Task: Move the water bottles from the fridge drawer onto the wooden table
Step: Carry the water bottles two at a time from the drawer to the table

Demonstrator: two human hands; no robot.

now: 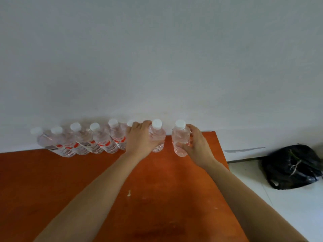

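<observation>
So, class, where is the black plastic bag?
Head view, far right: the black plastic bag lies on the floor, right of the wooden table.

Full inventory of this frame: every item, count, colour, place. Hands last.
clear plastic water bottles with white caps: 8, clear with red labels, upright in a row along the table's back edge by the wall; six at left (one half hidden), two held
orange-brown wooden table: 1, orange-brown, fills the lower frame
black plastic bag: 1, black, on the floor right of the table
wall: 1, white, behind the table
floor: 1, white, lower right
left hand: 1, grips the seventh bottle from the left
right hand: 1, grips the rightmost bottle
</observation>
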